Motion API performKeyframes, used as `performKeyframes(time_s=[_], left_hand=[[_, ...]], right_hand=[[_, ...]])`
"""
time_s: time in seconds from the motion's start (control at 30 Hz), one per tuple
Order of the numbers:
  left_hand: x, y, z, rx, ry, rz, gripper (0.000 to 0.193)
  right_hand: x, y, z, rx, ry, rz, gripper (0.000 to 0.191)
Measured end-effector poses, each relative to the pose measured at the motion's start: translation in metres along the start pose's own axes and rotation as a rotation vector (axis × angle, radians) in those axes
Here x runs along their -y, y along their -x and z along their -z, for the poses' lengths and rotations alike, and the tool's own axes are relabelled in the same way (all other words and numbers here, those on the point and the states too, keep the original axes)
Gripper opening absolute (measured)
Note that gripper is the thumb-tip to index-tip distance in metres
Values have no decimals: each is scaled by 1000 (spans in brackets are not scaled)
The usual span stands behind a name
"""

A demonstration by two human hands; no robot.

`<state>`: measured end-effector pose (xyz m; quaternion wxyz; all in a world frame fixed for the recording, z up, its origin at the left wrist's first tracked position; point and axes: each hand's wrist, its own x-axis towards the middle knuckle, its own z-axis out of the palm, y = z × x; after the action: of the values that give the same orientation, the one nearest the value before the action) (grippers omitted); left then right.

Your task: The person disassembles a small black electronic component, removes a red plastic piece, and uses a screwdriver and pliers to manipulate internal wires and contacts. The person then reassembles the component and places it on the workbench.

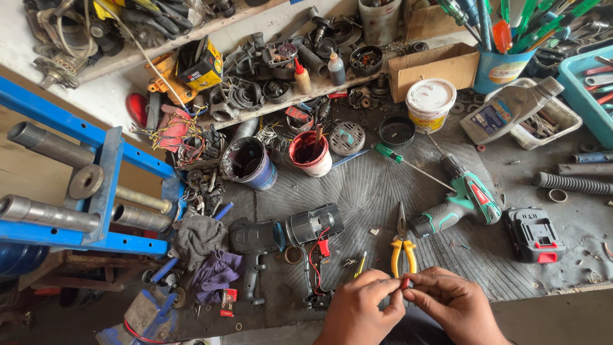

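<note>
My left hand (361, 310) and my right hand (454, 305) meet at the near edge of the bench, fingertips pinched together on a small red part (405, 282). Just beyond them lie yellow-handled pliers (402, 246). To the left sits an opened black drill body (305, 237) with red wires hanging out. A green cordless drill (461, 201) lies to the right of the pliers, and a black battery pack (534, 234) rests further right.
A ribbed rubber mat (377, 185) covers the bench. Paint tins (249, 163), a white tub (430, 103), an oil bottle (511, 110), a cup of screwdrivers (501, 64), rags (204, 252) and a blue metal frame (96, 185) crowd the back and left.
</note>
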<state>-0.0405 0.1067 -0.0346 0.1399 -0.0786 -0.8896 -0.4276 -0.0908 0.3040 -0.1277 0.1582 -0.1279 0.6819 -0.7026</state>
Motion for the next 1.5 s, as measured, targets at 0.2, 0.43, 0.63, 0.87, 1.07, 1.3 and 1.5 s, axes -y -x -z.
performKeyframes(time_s=[0.2,0.43,0.63,0.87,1.07,1.3,1.5], left_hand=[[12,5,-8,26,12,9,11],[16,-2,3,58,52,134,7],[44,-10,58,-12,-154,457,13],[83,20,106,163,-339,690,25],[80,22,10,278,-307,417,42],[95,9,-38,362,-676,403,12],[72,-4,-30,372,-442,265,29]], right_hand=[[-11,2,8,78,-20,-26,26],[-27,-8,7,120,-90,-242,25],[-29,-28,29,-25,-626,-396,27],[-27,-29,32,-64,-581,-519,34],[-25,-23,17,77,-416,-401,34],[-24,-15,29,-90,715,232,26],[-39,-11,59,-327,1097,302,24]])
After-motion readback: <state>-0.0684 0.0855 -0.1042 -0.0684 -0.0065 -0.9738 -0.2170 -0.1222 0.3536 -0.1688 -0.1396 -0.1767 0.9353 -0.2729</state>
